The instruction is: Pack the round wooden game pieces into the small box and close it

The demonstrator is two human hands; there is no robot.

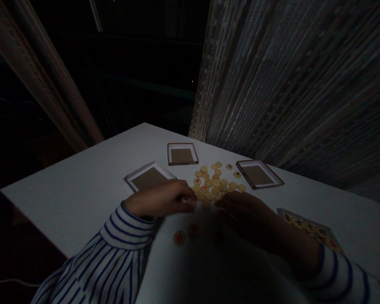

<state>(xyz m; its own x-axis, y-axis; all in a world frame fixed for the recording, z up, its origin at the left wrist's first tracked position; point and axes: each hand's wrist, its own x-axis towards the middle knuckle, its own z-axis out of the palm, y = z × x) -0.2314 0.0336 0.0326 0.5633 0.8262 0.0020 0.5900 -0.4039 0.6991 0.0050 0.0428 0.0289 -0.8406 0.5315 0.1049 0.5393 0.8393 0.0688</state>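
Two discs point(179, 238), nearer the person than the disc pile point(209, 196), show red marks — illegible; left hand point(167, 197) and right hand point(240, 204) flank it, grip unclear — right forearm point(281, 236) partly hiding a box point(319, 230).

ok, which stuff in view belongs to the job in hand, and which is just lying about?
Likely the job:
Loose round discs, by the left hand and right hand
Disc-filled tray, beside the right forearm
Three shallow trays, around the discs
White table, under it all

Likely just about:
Cable, lower left
Hanging curtain, behind
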